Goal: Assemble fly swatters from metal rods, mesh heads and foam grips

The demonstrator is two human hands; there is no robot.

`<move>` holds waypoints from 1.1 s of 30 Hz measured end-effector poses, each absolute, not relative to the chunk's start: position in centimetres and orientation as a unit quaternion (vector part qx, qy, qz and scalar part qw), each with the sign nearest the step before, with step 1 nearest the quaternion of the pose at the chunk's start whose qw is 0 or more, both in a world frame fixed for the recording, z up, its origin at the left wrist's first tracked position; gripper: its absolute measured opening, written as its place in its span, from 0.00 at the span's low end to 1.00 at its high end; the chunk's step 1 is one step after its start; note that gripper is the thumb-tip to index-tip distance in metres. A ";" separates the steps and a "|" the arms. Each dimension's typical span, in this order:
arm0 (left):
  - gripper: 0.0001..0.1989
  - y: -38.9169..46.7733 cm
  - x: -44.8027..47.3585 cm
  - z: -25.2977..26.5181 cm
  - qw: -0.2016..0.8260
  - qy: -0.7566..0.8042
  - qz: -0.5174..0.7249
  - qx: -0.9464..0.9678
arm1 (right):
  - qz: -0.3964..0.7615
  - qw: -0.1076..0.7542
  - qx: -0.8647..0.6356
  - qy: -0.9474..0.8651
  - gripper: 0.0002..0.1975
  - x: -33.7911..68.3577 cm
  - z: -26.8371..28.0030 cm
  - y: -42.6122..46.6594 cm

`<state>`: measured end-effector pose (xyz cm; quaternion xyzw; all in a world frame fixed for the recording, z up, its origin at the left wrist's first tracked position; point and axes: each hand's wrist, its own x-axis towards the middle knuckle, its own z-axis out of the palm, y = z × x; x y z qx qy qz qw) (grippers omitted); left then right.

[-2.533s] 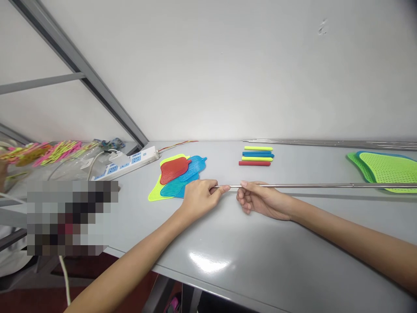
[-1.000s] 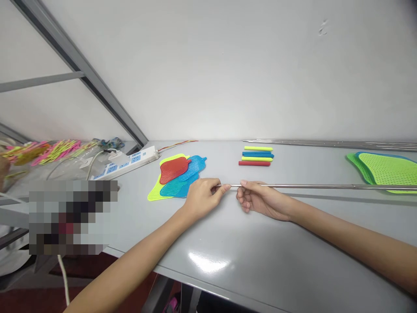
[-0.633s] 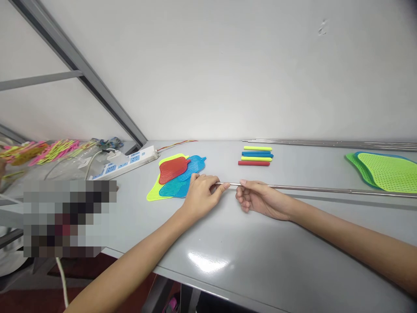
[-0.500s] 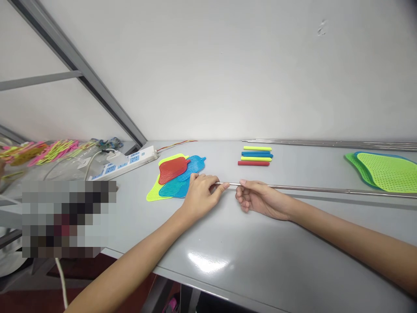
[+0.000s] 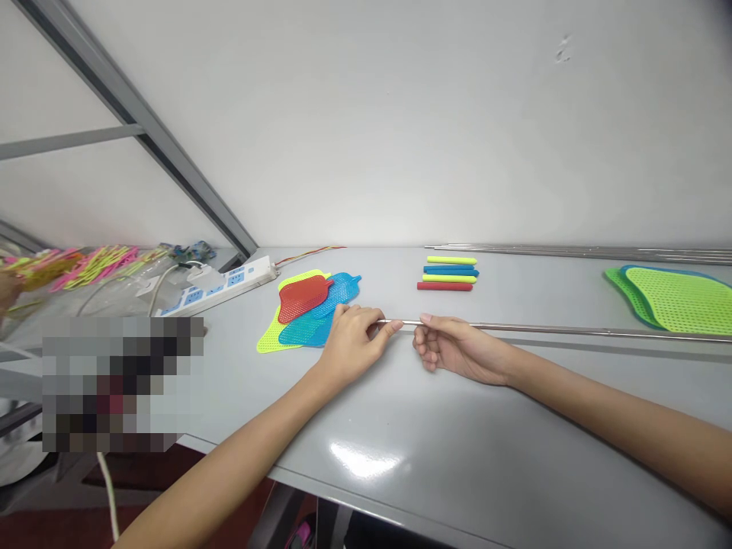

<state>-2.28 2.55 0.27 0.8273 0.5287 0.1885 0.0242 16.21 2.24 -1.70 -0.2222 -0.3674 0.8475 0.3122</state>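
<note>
A thin metal telescopic rod (image 5: 543,329) lies level across the front of me, running out past the right edge of the view. My left hand (image 5: 355,335) pinches its narrow end between thumb and fingers. Beside it, my right hand (image 5: 457,349) is closed on the same rod, thumb on top and fingers curled below. Close behind my left hand are flyswatter heads: a red one (image 5: 303,298) on top, blue ones (image 5: 345,287) and yellow-green ones (image 5: 268,341) beneath. Coloured plastic handle tubes, among them a red tube (image 5: 444,287), lie behind my right hand.
More metal rods (image 5: 572,252) lie along the wall. Larger green and blue swatter heads (image 5: 686,301) are stacked at the right. A white power strip (image 5: 229,284) with cables sits at the left, near pink and yellow plastic pieces (image 5: 108,265). Part of the left side is pixelated.
The rod's far right part has risen slightly toward the back. Both hands keep practically the same place and grip.
</note>
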 end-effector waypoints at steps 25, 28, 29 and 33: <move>0.23 2.7 -2.5 0.1 0.008 0.527 0.159 0.835 | 0.829 0.306 -0.234 -0.405 0.16 16.1 -1.7 2.0; 0.21 2.8 -2.6 0.0 0.013 0.521 0.156 0.839 | 0.828 0.307 -0.232 -0.407 0.16 16.1 -1.7 2.0; 0.21 2.8 -2.6 -0.1 0.014 0.518 0.156 0.841 | 0.829 0.307 -0.232 -0.406 0.16 16.1 -1.7 2.0; 0.21 2.7 -2.5 -0.2 0.016 0.519 0.162 0.839 | 0.829 0.307 -0.234 -0.404 0.16 16.1 -1.7 2.0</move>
